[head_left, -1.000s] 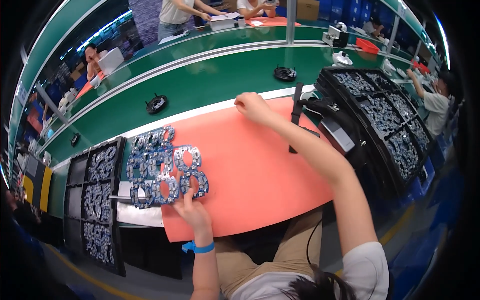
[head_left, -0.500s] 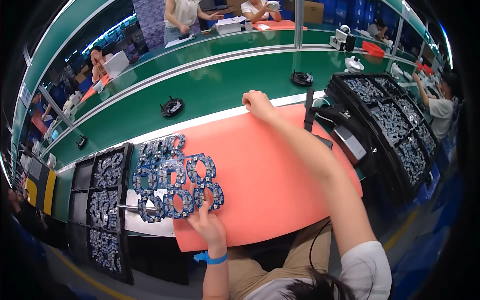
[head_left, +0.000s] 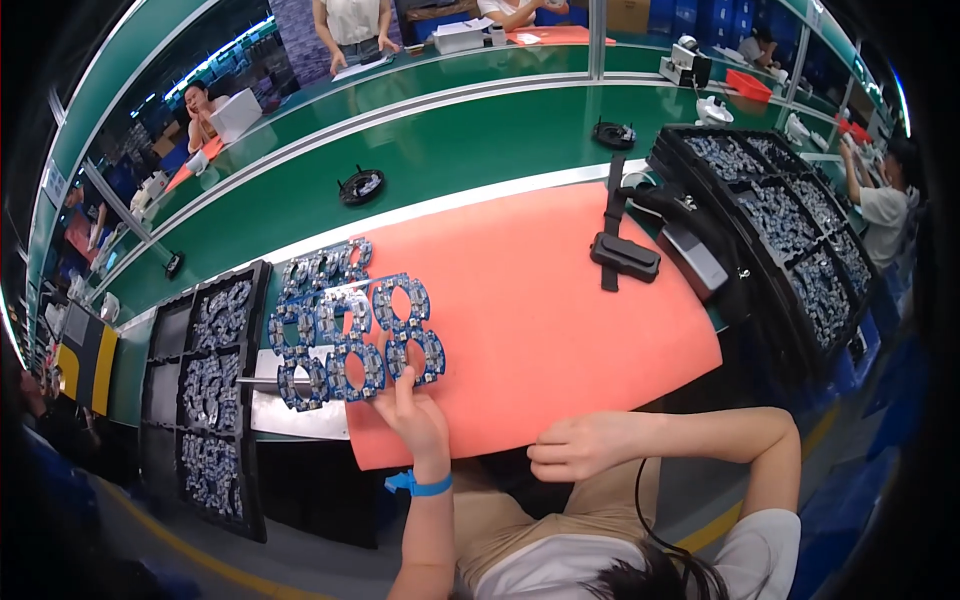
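My left hand (head_left: 415,425), with a blue band at the wrist, grips the near right edge of a panel of blue ring-shaped circuit boards (head_left: 358,375). Its thumb lies on top, while the other fingers are partly hidden beneath. More ring boards (head_left: 325,265) lie just beyond, by the left side of the orange mat (head_left: 520,300). My right hand (head_left: 578,447) is over my lap, just off the mat's near edge. Its fingers are curled closed, and no object shows in them.
Black trays of small boards stand at left (head_left: 250,400) and right (head_left: 770,150). A black device with a strap (head_left: 625,257) and a grey box (head_left: 693,262) lie on the mat's right side. Beyond, black round parts (head_left: 361,185) sit on the green belt (head_left: 460,150). People sit and stand across the line.
My right hand has drawn back from the mat's far edge to over my lap, uncovering the black device. My left hand keeps hold of the panel. Round parts on the belt have shifted right.
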{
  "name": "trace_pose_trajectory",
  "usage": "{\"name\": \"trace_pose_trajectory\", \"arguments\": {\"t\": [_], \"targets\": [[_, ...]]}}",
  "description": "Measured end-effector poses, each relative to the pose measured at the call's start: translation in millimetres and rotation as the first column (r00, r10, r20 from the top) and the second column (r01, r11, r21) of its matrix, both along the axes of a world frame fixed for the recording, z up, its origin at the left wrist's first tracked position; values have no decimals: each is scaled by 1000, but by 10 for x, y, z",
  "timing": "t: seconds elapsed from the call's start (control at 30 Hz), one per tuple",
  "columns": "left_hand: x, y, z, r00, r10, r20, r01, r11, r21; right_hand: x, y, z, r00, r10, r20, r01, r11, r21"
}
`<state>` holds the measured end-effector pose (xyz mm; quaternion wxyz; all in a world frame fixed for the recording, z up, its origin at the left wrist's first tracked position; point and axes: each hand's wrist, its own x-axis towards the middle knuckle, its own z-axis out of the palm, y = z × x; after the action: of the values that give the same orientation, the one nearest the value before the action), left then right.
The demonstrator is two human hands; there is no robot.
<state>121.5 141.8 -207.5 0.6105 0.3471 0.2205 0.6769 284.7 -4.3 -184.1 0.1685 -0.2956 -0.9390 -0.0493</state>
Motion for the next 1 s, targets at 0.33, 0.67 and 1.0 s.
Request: {"name": "trace_pose_trajectory", "arguments": {"t": [0.33,0.67,1.0], "targets": [[-77,-62,119,949,-273,-155,279,960,16,109,40,-134,885,-464,42,464,886,13],[35,287,90,819,-523,-237,523,850,-70,194,304,141,901,-430,-50,420,896,-142],[25,426,-92,824,-543,-163,528,839,-128,524,1225,169,437,-669,-601,659,693,-292]]}}
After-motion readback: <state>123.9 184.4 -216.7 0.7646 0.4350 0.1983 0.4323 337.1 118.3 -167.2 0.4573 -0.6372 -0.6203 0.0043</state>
